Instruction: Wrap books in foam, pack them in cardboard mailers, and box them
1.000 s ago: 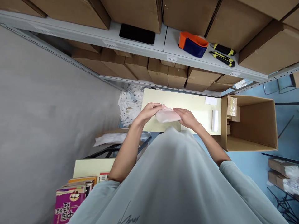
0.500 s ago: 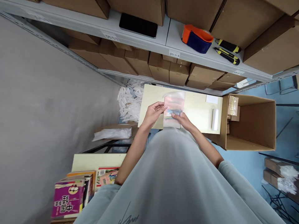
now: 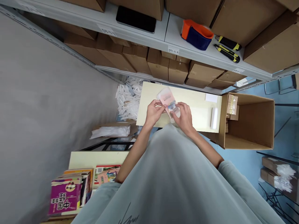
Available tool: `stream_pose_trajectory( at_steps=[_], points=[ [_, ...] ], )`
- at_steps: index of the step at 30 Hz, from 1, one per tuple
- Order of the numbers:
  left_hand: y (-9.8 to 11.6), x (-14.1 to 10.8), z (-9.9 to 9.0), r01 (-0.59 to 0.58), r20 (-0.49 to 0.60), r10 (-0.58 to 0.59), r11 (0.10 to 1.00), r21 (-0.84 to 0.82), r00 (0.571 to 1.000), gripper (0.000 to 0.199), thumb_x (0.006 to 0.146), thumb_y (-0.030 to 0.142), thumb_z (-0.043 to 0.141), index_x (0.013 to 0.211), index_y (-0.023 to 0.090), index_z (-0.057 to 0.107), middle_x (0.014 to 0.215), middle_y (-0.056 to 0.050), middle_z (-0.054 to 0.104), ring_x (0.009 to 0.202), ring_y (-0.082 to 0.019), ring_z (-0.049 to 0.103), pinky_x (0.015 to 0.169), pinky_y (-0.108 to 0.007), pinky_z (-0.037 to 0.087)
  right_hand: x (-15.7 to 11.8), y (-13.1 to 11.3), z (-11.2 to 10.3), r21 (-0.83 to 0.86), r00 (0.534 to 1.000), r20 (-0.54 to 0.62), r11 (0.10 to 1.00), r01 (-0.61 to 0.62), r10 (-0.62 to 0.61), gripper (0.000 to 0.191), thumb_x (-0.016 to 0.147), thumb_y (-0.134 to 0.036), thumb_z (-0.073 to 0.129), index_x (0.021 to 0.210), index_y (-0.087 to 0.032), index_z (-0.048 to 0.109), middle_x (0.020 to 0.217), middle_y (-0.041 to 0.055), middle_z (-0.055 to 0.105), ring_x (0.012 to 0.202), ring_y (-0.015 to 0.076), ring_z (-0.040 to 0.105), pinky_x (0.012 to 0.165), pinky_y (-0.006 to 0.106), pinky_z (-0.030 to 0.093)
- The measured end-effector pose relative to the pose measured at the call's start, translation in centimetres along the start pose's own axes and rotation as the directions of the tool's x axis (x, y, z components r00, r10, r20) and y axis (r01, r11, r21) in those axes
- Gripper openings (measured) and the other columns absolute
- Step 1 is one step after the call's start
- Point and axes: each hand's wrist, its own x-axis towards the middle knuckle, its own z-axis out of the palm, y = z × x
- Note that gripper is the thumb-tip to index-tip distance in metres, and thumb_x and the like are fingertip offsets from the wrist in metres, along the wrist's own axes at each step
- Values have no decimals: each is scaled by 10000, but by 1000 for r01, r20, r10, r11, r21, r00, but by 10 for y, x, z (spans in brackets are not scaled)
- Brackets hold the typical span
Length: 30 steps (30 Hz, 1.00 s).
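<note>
Pink-printed packet (image 3: 167, 97) above the left half of the worktop (image 3: 196, 109), toward the near edge. Left hand (image 3: 153, 113): grip pinched on its left side. Right hand (image 3: 185, 117): grip closed about its lower right.

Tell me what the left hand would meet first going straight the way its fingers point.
The pinkish packet, whose edge the left hand appears to be pinching. Past it, roughly in line, comes the right hand, though depth is hard to judge from this one view.
</note>
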Motion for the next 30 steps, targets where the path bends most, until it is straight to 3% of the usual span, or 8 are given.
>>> stream_pose_trajectory(
  at_steps=[5,10,12,16,20,22,25,30],
  points=[
    [1,-11,13,-107,-17,109,989,101,994,350,839,422,837,1004,232,595,987,-35,741,830,-205,778,740,-336,662,-2,-24,13,-137,991,135,990,37,-19,329,1177,-422,541,1386,-231,709,1421,180,732,1216,312,741,1058,403,603],
    [2,-20,9,-207,1,208,973,103,978,357,950,485,778,1148,227,632,1090,-65,766,941,-205,782,851,-344,667,11,-19,19,115,991,82,987,-113,104,289,1117,-410,573,1285,-236,731,1321,134,788,1102,274,777,972,381,630],
    [-1,-19,-3,-236,0,239,959,158,971,411,967,509,764,1247,225,666,1233,-96,753,1007,-208,774,887,-347,667,19,-11,18,318,971,120,918,-237,209,293,1036,-483,662,1172,-235,740,1172,97,811,988,251,783,921,383,646],
    [-16,-11,-39,-228,-159,287,923,311,944,591,890,489,852,1393,242,665,1472,-154,672,1213,-265,726,980,-386,658,30,1,18,613,903,253,665,-426,346,421,850,-574,817,1063,-220,734,989,54,802,914,217,758,860,362,644],
    [-37,-2,-70,-106,-79,117,985,136,990,566,852,503,866,1312,208,719,1260,-143,774,1147,-269,758,995,-406,658,27,3,30,647,854,325,562,-515,407,459,774,-564,883,1047,-222,745,943,32,798,874,190,734,831,341,637],
    [-45,1,-79,-61,-38,64,995,77,997,525,827,513,866,1232,199,752,1176,-123,798,1036,-245,768,944,-389,664,25,3,43,638,840,329,554,-534,431,466,755,-567,897,1028,-223,739,939,26,796,863,185,733,815,332,642],
    [-57,9,-91,-24,-85,28,999,49,996,498,764,469,859,1168,194,764,1151,-111,805,920,-206,748,872,-356,660,25,6,73,606,820,331,561,-564,467,476,736,-587,900,990,-231,714,947,13,778,803,172,729,780,336,651],
    [-81,43,-118,54,-118,-38,989,134,992,431,768,397,781,1151,201,755,1146,-97,801,853,-191,741,763,-312,638,39,20,138,529,792,337,593,-607,510,396,758,-559,831,943,-243,679,870,-34,703,732,152,701,831,357,655]
  ],
)
